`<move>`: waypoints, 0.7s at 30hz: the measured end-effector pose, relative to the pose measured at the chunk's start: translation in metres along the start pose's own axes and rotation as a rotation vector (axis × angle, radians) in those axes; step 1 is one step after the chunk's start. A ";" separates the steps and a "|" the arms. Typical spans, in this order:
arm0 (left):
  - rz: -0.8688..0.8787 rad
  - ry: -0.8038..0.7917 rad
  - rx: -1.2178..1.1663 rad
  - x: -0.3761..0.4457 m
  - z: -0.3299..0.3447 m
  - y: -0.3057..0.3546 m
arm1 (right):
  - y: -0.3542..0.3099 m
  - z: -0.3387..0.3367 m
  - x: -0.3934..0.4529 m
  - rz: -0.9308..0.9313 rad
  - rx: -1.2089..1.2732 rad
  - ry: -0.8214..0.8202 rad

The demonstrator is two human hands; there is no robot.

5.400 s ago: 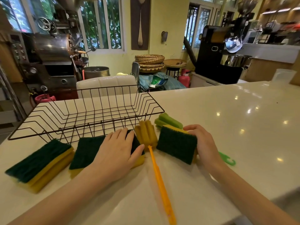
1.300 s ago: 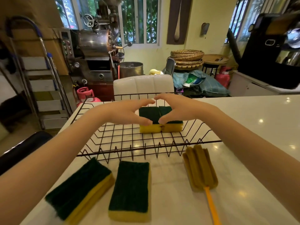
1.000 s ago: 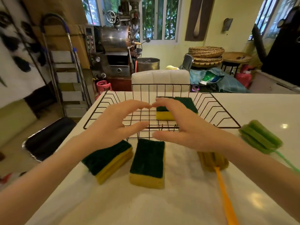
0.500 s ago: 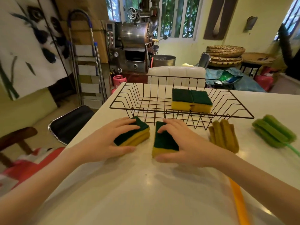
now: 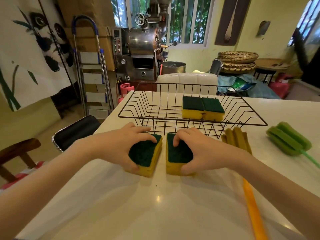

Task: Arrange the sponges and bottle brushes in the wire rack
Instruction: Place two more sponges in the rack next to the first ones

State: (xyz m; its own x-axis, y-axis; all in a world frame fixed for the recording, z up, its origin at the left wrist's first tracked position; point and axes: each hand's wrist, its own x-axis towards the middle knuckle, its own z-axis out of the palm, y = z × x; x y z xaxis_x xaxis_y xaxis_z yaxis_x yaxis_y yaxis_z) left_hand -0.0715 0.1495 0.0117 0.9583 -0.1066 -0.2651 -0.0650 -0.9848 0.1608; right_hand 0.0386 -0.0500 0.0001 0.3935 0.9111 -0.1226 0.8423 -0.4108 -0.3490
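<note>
Fingers (image 5: 143, 134) of both hands clamp one sponge each | sponges' (image 5: 143, 155) long axes point toward rack (image 5: 242, 108)

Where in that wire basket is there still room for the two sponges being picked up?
The wire rack is bare on its whole left side, left of the two sponges already lying at its right. The counter between its front rim and both hands is crowded.

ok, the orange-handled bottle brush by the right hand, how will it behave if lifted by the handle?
Probably light: the orange-handled bottle brush has a thin plastic handle and a foam-strip head. The long handle may flex a little, so the head could droop and swing. It looks unlikely to roll, since the flat strips lie spread on the counter.
</note>
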 end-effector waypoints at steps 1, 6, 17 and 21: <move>0.012 -0.002 -0.032 0.004 -0.002 0.000 | 0.001 -0.001 0.000 -0.006 0.005 -0.012; 0.057 0.050 -0.133 0.018 0.000 -0.003 | 0.005 -0.002 -0.001 -0.024 0.034 -0.029; 0.150 0.047 -0.204 0.006 -0.032 0.009 | 0.003 -0.041 -0.012 -0.049 0.105 -0.009; 0.146 -0.023 -0.212 0.015 -0.069 0.001 | 0.000 -0.072 -0.007 -0.079 0.113 -0.016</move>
State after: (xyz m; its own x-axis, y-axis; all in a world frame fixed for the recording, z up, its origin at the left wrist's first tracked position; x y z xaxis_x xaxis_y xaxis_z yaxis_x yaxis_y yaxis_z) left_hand -0.0381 0.1560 0.0740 0.9363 -0.2507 -0.2459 -0.1397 -0.9084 0.3941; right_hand 0.0628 -0.0588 0.0675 0.3214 0.9411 -0.1052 0.8228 -0.3325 -0.4608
